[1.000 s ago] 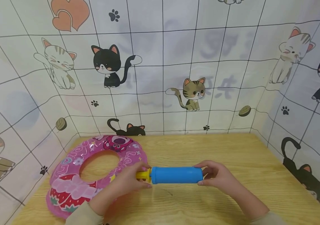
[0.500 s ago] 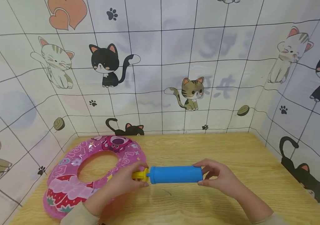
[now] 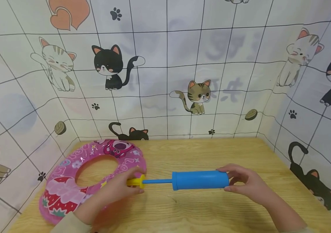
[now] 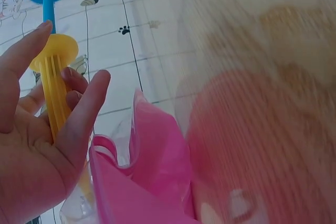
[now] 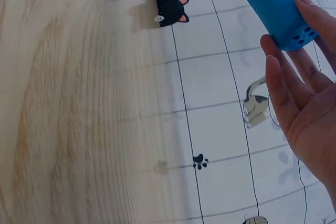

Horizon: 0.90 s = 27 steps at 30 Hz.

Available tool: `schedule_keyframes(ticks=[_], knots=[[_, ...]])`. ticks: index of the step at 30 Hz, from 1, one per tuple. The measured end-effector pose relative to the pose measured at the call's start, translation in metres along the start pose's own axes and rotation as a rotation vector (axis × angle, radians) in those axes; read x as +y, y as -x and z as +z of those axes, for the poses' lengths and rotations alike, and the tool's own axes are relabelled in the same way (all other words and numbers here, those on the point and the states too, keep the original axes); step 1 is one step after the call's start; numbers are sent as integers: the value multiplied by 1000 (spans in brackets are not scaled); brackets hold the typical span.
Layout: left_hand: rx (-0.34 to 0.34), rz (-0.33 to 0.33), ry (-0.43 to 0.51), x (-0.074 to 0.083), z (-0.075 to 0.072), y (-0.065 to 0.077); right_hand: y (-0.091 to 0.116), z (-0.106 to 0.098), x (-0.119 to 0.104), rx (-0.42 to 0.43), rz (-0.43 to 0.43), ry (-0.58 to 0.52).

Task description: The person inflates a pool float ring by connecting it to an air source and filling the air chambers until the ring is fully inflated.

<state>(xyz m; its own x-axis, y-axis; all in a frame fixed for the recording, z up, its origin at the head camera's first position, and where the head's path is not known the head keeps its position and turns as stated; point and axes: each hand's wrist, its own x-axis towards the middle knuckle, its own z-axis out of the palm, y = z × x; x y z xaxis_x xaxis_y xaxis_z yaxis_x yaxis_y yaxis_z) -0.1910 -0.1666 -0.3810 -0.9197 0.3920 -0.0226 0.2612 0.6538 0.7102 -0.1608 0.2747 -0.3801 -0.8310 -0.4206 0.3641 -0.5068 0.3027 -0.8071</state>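
Note:
A blue hand air pump point(image 3: 201, 180) lies level between my two hands, its thin rod drawn well out of the barrel. My left hand point(image 3: 117, 189) grips the yellow handle point(image 3: 137, 182) at the rod's left end; in the left wrist view the handle point(image 4: 55, 93) runs across the palm. With thumb and fingertips, my right hand point(image 3: 248, 183) pinches the barrel's right end. Small holes show in that end of the barrel point(image 5: 273, 9) in the right wrist view. Behind and under my left hand is a pink swim ring point(image 3: 127, 158), partly hidden by the hand and forearm.
The swim ring covers the left part of the wooden table point(image 3: 212, 152). Around the table's back and sides hangs a white cat-print sheet point(image 3: 165, 81) with a black grid. Pink vinyl point(image 4: 157, 150) of the ring stands close beside my left hand.
The rod has slid out of the barrel as my hands moved apart. My left hand went left with the handle, my right hand right with the barrel.

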Motion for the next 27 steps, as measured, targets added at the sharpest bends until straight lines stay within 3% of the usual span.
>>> schedule_keyframes(ticks=[7,13,15,21,27], knots=[[-1,1,12,-9,-9,4,13,-21,3,-3,36,17],[8,21,-43,-20,-15,8,29,-44,12,82,30,-97],[5,24,-64,-23,-15,10,31,-46,15,54,20,-122],[39,-5,-29,-19,-13,8,23,-31,19,-137,63,-199],[51,-38,8,-13,-13,8,16,-17,14,-103,64,-236]])
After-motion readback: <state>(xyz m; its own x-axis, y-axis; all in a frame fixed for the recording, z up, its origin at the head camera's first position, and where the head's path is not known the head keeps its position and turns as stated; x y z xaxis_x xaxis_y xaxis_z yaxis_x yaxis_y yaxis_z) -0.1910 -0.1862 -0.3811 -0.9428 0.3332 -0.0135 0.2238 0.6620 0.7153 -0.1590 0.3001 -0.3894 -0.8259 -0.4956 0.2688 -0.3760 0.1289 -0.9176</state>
